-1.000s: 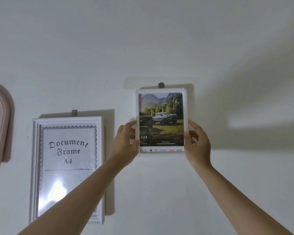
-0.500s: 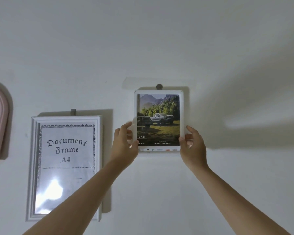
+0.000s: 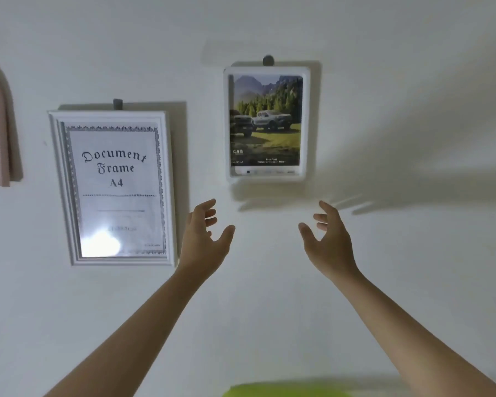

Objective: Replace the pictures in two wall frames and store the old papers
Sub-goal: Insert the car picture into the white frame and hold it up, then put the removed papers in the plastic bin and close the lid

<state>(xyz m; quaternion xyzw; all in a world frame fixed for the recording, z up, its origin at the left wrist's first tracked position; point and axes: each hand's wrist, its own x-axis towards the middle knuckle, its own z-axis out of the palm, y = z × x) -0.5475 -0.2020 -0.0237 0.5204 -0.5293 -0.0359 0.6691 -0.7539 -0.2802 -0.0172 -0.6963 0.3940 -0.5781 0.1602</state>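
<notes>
Hanging rounded white frame (image 3: 306, 121), glossy print (image 3: 267, 121)

head cam | faces wall (image 3: 384, 282) straight on, tilted up | close, arm's reach | single view

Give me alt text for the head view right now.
Both hands, left hand and right hand, are open and empty below the small white frame with a truck picture, hanging from a wall hook. A larger document frame hangs to its left.
</notes>
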